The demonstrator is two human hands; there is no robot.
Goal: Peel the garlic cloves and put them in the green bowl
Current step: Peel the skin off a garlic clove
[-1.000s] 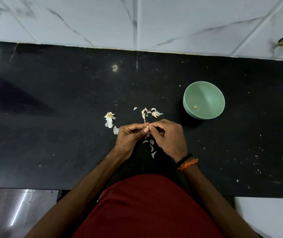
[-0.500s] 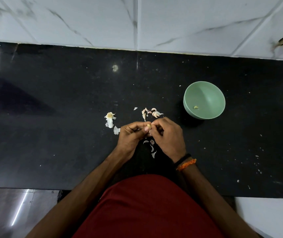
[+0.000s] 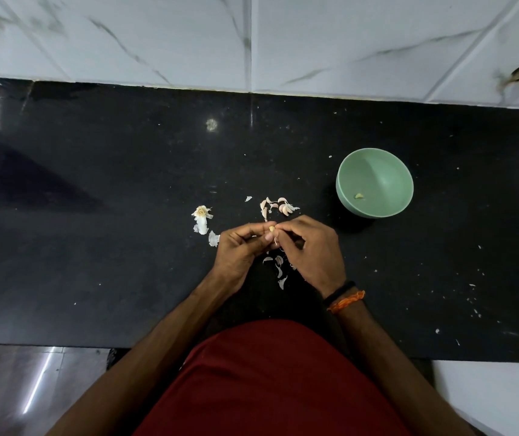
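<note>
My left hand [image 3: 239, 250] and my right hand [image 3: 311, 250] meet above the black counter, and both pinch one small garlic clove [image 3: 271, 229] between their fingertips. A thin strip of skin hangs from the clove between the hands. Several unpeeled cloves [image 3: 280, 206] lie just beyond my fingers. The green bowl [image 3: 374, 171] stands to the right of them, with one peeled clove [image 3: 359, 196] inside.
The garlic root stub and papery skins [image 3: 201, 217] lie to the left of my hands. More loose skins [image 3: 278, 269] are scattered under and between my wrists. Small flecks dot the black counter [image 3: 94, 247] at the right. A white marble wall [image 3: 251, 42] runs behind.
My hands have stayed in the same spot, fingers working on the clove. A curl of skin now hangs down from it between the fingertips.
</note>
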